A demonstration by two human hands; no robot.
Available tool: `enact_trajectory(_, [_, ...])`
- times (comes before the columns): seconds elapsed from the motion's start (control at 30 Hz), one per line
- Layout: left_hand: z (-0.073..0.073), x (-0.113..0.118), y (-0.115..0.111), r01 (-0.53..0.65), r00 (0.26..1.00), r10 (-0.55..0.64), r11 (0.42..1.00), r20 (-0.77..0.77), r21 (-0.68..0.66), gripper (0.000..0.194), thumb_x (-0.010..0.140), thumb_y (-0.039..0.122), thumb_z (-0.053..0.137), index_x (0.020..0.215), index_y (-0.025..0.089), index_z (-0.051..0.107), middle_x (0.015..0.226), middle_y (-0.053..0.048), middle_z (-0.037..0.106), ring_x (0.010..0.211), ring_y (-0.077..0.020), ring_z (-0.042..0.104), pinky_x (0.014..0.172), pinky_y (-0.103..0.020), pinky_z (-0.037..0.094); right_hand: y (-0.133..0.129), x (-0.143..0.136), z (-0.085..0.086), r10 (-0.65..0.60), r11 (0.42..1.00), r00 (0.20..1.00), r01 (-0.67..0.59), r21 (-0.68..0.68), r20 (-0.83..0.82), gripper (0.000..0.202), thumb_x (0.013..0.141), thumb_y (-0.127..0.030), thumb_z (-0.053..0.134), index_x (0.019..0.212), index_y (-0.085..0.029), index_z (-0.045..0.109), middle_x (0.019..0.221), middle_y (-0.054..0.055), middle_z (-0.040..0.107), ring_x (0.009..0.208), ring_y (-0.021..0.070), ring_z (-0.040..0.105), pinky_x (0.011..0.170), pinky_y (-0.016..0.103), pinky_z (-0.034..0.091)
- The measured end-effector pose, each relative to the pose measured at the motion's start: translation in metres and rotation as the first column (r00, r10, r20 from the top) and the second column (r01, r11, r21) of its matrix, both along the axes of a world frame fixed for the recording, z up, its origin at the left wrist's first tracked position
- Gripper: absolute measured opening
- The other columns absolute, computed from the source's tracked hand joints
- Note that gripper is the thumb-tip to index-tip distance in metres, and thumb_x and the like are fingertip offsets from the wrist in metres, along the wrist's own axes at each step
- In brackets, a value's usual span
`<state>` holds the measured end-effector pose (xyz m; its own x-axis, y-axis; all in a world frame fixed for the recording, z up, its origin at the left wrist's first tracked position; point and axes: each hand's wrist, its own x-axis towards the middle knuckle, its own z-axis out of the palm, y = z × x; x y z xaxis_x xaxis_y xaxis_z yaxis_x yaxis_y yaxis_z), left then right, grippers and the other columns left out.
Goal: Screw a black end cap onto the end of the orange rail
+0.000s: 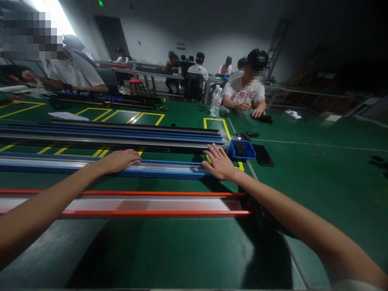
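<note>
A long blue-edged rail (169,166) with a pale middle lies across the green table in front of me. My left hand (119,161) rests on top of it, fingers stretched to the right and close together; its thumb is hard to make out. At the rail's right end is my right hand (220,162), palm down with the fingers apart, touching or just over the end. Nearer to me, an orange-edged rail (182,204) runs parallel, partly under my left forearm. Neither hand has anything lifted.
Black and blue strips (169,139) lie behind the blue-edged rail. A blue bin (242,150) with dark parts and a black phone-like slab (264,155) are on the right. Beyond stand plastic bottles (216,103). A co-worker (244,91) sits opposite; another person (72,70) sits at left.
</note>
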<state>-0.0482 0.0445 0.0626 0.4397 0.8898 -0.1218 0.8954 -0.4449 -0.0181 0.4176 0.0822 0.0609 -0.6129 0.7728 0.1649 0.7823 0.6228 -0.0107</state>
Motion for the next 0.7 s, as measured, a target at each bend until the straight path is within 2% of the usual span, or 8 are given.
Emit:
enact_trajectory(0.13, [-0.001,0.002,-0.003,-0.013,0.998,0.014,1.000,-0.057,0.024,0.040,0.104,0.039,0.037,0.103,0.022,0.074,0.106,-0.010,0.076,0.105,-0.0264,0.070,0.090,-0.034,0.052,-0.005,0.003,-0.008,-0.034,0.992,0.999,0.037,-0.124,0.027,0.075,0.109,-0.062,0.019,0.161,-0.013,0.043,0.175,0.014,0.024,0.163,0.0320,0.012,0.130,0.056,0.017])
enact_trajectory(0.43, [0.004,0.017,-0.010,-0.048,0.986,0.057,0.997,-0.158,0.064,0.037,0.100,0.024,0.039,0.108,0.019,0.075,0.112,-0.012,0.077,0.108,-0.0271,0.072,0.094,-0.035,0.054,-0.003,0.003,-0.015,-0.034,0.991,0.999,0.038,-0.131,0.027,0.077,0.107,-0.066,0.018,0.161,-0.018,0.044,0.175,0.009,0.024,0.163,0.0323,0.009,0.131,0.058,0.011])
enact_trajectory(0.7, [0.009,0.025,-0.009,-0.088,0.978,0.100,0.994,-0.185,0.068,0.037,0.101,0.023,0.040,0.108,0.018,0.076,0.111,-0.013,0.077,0.106,-0.0270,0.073,0.095,-0.035,0.054,0.002,0.002,-0.013,-0.040,0.990,0.998,0.045,-0.135,0.039,0.077,0.107,-0.067,0.018,0.160,-0.018,0.045,0.175,0.010,0.024,0.163,0.0320,0.010,0.131,0.058,0.012])
